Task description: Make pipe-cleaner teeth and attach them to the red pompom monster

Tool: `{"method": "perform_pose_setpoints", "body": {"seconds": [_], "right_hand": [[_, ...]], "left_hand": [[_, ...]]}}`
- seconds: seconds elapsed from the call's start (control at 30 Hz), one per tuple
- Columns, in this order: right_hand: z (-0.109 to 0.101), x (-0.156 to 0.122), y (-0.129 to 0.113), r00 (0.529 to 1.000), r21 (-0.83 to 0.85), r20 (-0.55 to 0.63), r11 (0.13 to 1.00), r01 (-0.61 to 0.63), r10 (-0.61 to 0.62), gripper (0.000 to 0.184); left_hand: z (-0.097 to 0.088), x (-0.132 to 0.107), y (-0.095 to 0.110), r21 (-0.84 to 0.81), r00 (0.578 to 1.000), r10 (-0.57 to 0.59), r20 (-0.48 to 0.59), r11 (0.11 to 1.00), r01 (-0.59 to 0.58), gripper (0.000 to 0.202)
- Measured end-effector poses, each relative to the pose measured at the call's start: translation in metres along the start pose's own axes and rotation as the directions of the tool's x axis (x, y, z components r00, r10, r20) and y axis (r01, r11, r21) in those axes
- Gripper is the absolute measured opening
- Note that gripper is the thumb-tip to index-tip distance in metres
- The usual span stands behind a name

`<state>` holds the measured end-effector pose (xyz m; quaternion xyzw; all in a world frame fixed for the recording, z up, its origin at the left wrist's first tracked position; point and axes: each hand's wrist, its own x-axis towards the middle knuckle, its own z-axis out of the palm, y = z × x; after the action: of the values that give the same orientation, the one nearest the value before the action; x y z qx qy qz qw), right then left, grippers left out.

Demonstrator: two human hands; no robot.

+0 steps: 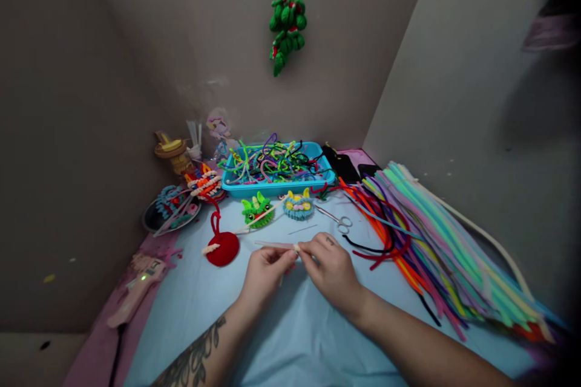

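My left hand and my right hand meet over the light blue table cover, fingers pinched together on a thin pale pink pipe cleaner that runs out to the left. A small cream coil sits on it at my fingertips. A red round pipe-cleaner piece lies just left of my left hand. Behind my hands lie a green spiky figure and a blue and yellow figure.
Small scissors lie behind my right hand. A long bundle of coloured pipe cleaners fills the right side. A blue tray of scraps stands at the back. A pink glue gun lies left. A green ornament hangs on the wall.
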<state>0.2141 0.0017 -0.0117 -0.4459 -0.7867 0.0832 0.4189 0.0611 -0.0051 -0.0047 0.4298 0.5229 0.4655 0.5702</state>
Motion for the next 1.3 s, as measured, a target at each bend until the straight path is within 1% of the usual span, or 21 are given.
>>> {"method": "perform_pose_setpoints", "body": {"seconds": [0.17, 0.33, 0.43, 0.57, 0.67, 0.83, 0.9, 1.0, 1.07, 1.13, 1.23, 1.3], "right_hand": [[0.001, 0.0, -0.002, 0.999, -0.093, -0.016, 0.995, 0.045, -0.047, 0.022], [0.002, -0.001, -0.006, 0.996, -0.095, -0.053, 0.993, 0.068, -0.073, 0.028], [0.004, -0.002, -0.006, 0.997, -0.058, -0.055, 0.997, 0.059, -0.062, 0.023], [0.003, -0.003, -0.004, 1.0, 0.026, 0.0, 0.999, 0.03, -0.03, 0.01], [0.001, -0.002, -0.003, 0.999, 0.077, 0.03, 0.997, 0.011, -0.013, 0.012], [0.001, -0.002, -0.004, 0.996, 0.129, 0.086, 0.991, -0.021, 0.01, 0.009], [0.001, -0.002, -0.004, 0.993, 0.156, 0.119, 0.987, -0.045, 0.026, 0.008], [0.001, -0.001, -0.004, 0.99, 0.208, 0.136, 0.975, -0.074, 0.047, 0.008], [-0.001, 0.001, -0.005, 0.989, 0.242, 0.132, 0.966, -0.093, 0.063, 0.008], [-0.002, 0.002, -0.004, 0.989, 0.265, 0.122, 0.957, -0.114, 0.084, 0.011], [-0.002, 0.003, -0.002, 0.988, 0.274, 0.105, 0.952, -0.137, 0.112, 0.015], [-0.001, 0.002, -0.001, 0.987, 0.271, 0.097, 0.951, -0.148, 0.127, 0.015]], "left_hand": [[0.003, 0.001, -0.003, -0.035, 0.999, 0.031, -0.018, 0.999, -0.031, 0.03], [0.004, 0.002, -0.005, -0.044, 0.996, 0.077, -0.051, 0.996, -0.08, 0.026], [0.004, 0.001, -0.006, -0.019, 0.994, 0.089, -0.071, 0.996, -0.09, 0.022], [0.002, 0.0, -0.006, 0.015, 0.988, 0.122, -0.095, 0.993, -0.121, 0.018], [0.001, -0.001, -0.004, 0.032, 0.98, 0.172, -0.103, 0.985, -0.169, 0.013], [0.0, -0.003, 0.001, 0.058, 0.971, 0.233, -0.06, 0.971, -0.23, 0.008], [0.0, -0.004, 0.003, 0.083, 0.966, 0.257, -0.035, 0.964, -0.253, 0.008], [0.0, -0.003, 0.005, 0.128, 0.959, 0.284, -0.009, 0.951, -0.28, 0.01], [0.0, -0.003, 0.004, 0.151, 0.959, 0.283, -0.002, 0.948, -0.28, 0.011], [-0.001, -0.001, 0.002, 0.163, 0.966, 0.259, -0.004, 0.953, -0.255, 0.012], [-0.002, 0.001, -0.003, 0.146, 0.98, 0.196, -0.016, 0.971, -0.192, 0.022], [-0.003, 0.002, -0.004, 0.146, 0.982, 0.186, -0.014, 0.972, -0.182, 0.025]]}}
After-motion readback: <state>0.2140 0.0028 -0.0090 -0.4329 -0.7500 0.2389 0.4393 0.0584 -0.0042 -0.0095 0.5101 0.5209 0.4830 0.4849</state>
